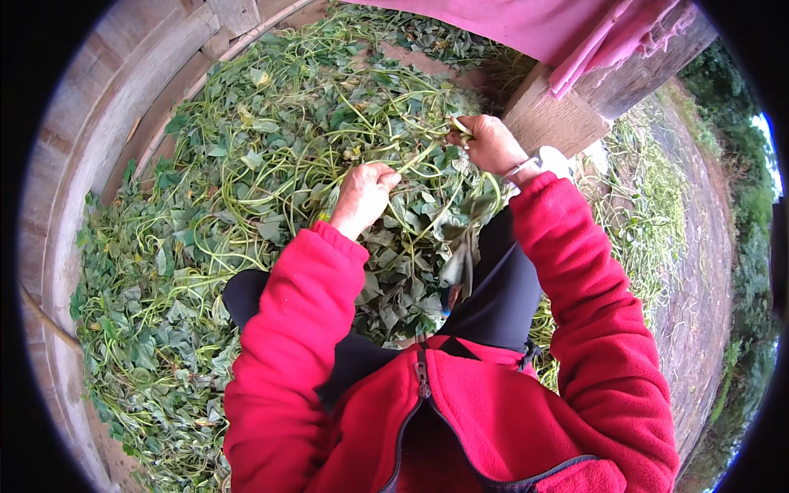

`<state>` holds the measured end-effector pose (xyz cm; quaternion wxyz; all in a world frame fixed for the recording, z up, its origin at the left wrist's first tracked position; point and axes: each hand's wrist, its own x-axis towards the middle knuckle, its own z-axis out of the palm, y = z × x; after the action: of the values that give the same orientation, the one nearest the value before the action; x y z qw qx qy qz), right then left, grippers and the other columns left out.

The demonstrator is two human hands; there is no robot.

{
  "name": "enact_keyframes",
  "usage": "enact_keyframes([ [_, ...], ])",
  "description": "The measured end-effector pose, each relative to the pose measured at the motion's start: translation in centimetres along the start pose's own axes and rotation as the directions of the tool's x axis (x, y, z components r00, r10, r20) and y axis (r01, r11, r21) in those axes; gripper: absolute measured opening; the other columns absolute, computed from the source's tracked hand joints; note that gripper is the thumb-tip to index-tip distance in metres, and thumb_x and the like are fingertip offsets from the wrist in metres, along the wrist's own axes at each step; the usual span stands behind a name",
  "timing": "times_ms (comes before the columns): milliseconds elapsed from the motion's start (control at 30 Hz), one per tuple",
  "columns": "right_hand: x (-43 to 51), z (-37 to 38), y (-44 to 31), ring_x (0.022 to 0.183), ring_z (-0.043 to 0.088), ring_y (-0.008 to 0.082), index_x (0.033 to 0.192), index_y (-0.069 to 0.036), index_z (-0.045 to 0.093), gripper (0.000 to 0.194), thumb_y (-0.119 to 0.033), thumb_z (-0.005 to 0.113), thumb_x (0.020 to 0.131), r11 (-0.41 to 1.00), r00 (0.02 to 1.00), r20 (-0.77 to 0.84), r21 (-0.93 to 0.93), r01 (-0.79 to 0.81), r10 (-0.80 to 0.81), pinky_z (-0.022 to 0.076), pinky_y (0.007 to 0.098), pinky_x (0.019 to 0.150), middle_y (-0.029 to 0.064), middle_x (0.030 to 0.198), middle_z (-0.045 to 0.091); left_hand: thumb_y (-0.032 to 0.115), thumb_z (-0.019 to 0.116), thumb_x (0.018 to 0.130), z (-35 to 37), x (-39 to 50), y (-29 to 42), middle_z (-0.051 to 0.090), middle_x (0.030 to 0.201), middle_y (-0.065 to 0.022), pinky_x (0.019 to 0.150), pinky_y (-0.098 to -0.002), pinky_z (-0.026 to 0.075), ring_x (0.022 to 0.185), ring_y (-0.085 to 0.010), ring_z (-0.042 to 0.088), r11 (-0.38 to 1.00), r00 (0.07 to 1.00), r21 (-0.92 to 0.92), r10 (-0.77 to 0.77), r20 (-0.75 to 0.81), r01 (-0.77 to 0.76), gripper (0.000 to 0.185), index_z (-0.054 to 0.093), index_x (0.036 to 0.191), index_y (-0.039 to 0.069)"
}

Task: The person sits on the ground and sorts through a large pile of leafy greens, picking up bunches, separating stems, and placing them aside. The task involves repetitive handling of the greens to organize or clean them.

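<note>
A wide heap of leafy green vines (265,172) with long pale stems lies in front of me and around my legs. My left hand (365,196) is closed on a vine stem (419,159) that runs up to the right. Higher and to the right, my right hand (484,143) pinches stems between thumb and fingers, with a metal bangle (521,167) at its wrist. Some stems and wilted leaves (461,259) hang below my right hand, partly blurred, near my dark-trousered knee.
A wooden post or beam end (555,117) stands just beyond my right hand, with a pink cloth (493,21) draped over it. A curved-looking wooden wall (123,105) borders the heap at left. More vines (647,203) lie on the ground at right.
</note>
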<state>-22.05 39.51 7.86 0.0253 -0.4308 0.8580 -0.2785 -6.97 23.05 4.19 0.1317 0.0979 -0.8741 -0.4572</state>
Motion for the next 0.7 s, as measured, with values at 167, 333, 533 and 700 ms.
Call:
enact_keyframes([
  [167,1.3,-1.2,5.2,0.06,0.049,0.0107,0.081,-0.001,0.058,0.008,-0.005,0.05,0.078,0.998,0.983,-0.182,0.065,-0.01,0.022,0.0413,0.0272,0.058,0.008,0.064,0.057,0.016,0.057,0.075,-2.1,0.8,-1.1,0.053,0.055,-0.0043,0.048,-0.0262,0.037,0.049,-0.0124,0.047,0.98,0.996,-0.177,-0.085,0.042,0.091,0.017,0.06,0.074,-0.001],
  [333,0.9,-1.2,3.2,0.064,0.049,0.0086,0.079,-0.006,0.058,0.012,-0.002,0.046,0.082,0.819,0.986,-0.129,0.574,-0.01,0.103,0.0419,0.0242,0.057,0.0001,0.07,0.057,0.016,0.052,0.081,-5.6,0.9,-1.6,0.049,0.055,0.0014,0.048,-0.0187,0.035,0.05,-0.006,0.044,0.71,0.961,-0.653,-0.249,0.117,0.264,0.019,0.058,0.071,0.002],
  [533,-0.5,2.5,-6.6,0.049,0.043,0.0047,0.078,-0.009,0.051,0.02,-0.028,0.047,0.085,0.557,0.975,0.221,0.805,-0.204,0.037,0.0323,0.0183,0.043,-0.0029,0.057,0.049,0.023,0.051,0.082,-7.4,1.6,-1.3,0.049,0.062,0.0019,0.053,-0.0211,0.034,0.056,-0.0071,0.045,0.609,0.96,-0.75,-0.249,0.128,0.258,0.02,0.056,0.073,0.005],
  [700,-0.5,5.9,-9.7,0.061,0.043,0.0053,0.081,-0.004,0.054,0.013,-0.016,0.059,0.078,0.576,0.971,0.24,0.797,-0.182,-0.024,0.0401,0.0241,0.057,-0.0041,0.065,0.05,0.019,0.049,0.083,-8.0,1.7,-1.0,0.052,0.068,-0.0006,0.058,-0.0208,0.039,0.06,-0.009,0.047,0.578,0.955,-0.771,-0.269,0.129,0.267,0.018,0.056,0.078,0.002],
])
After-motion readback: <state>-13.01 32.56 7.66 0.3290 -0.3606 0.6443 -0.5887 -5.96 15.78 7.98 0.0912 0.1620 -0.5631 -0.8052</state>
